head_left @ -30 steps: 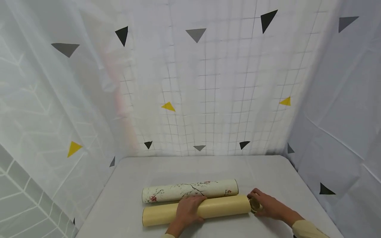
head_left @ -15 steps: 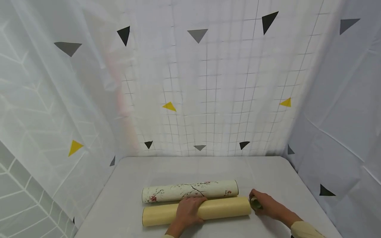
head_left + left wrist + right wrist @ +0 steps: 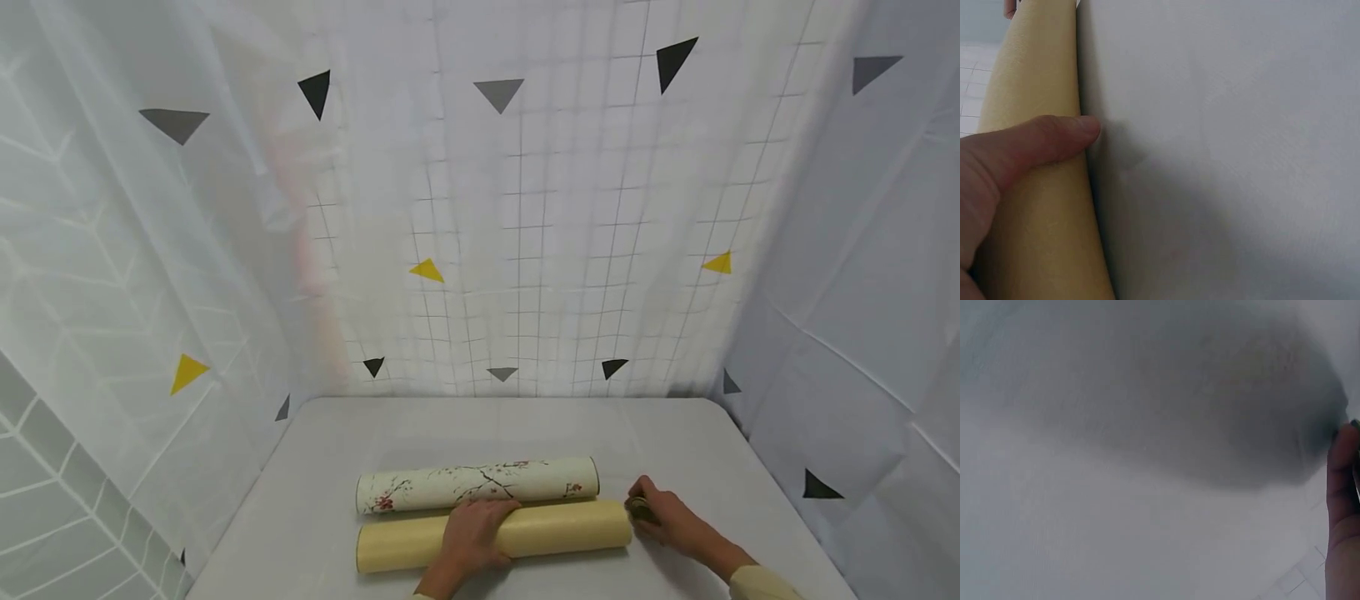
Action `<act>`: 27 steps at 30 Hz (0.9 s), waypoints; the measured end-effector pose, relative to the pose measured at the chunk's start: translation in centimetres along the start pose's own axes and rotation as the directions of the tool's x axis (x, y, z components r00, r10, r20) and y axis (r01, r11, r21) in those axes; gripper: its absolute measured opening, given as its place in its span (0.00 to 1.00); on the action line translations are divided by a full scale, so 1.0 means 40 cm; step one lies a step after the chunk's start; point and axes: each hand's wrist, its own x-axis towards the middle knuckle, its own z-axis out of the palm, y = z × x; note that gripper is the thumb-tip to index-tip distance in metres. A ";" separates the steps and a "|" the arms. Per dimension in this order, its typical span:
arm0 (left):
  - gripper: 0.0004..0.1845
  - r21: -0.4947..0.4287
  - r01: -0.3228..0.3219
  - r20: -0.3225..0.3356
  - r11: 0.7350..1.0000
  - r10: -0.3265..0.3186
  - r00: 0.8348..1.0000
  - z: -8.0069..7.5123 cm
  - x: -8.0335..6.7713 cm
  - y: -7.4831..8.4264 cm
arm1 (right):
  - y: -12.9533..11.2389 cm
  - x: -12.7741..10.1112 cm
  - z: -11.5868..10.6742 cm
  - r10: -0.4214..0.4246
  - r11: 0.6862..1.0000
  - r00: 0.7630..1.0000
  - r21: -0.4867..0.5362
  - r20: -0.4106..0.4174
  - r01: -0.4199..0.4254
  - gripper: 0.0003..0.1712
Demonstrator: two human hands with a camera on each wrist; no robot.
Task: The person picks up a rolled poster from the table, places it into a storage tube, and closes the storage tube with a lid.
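Note:
My left hand [image 3: 474, 533] grips a plain yellow roll of wallpaper [image 3: 566, 529] lying across the table. In the left wrist view the thumb [image 3: 1054, 139] reaches over the roll's near side, its tip close to the tabletop. Just behind lies a cream wallpaper roll [image 3: 487, 486] printed with dark branches and red blossoms. At the yellow roll's right end, my right hand [image 3: 675, 523] holds a small ring-shaped roll of tape [image 3: 641, 509], mostly covered by the fingers. Only the edge of that hand shows in the right wrist view, over a dark shadow.
A white-covered table [image 3: 337, 433] carries both rolls. White sheeting [image 3: 525, 192] with grid lines and black, grey and yellow triangles hangs behind it and along both sides.
The tape in my right hand has turned, and its round opening shows less than before. My left hand keeps its place on the yellow roll.

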 end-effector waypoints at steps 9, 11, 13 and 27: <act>0.44 -0.009 -0.007 -0.001 1.000 0.007 1.000 0.001 -0.005 0.002 | -0.055 0.017 0.016 0.282 0.936 0.934 0.275 -0.218 -0.218 0.21; 0.45 -0.009 -0.001 0.000 1.000 0.001 1.000 -0.002 -0.005 0.003 | -0.067 0.024 0.017 0.339 0.906 0.921 0.331 -0.190 -0.265 0.23; 0.45 -0.008 0.005 0.000 1.000 -0.005 1.000 -0.005 -0.005 0.004 | -0.077 0.033 0.020 0.376 0.880 0.913 0.368 -0.157 -0.299 0.21; 0.45 -0.008 0.026 0.015 1.000 -0.026 1.000 -0.011 -0.005 0.007 | -0.109 0.046 0.056 0.455 0.845 0.886 0.356 -0.089 -0.398 0.36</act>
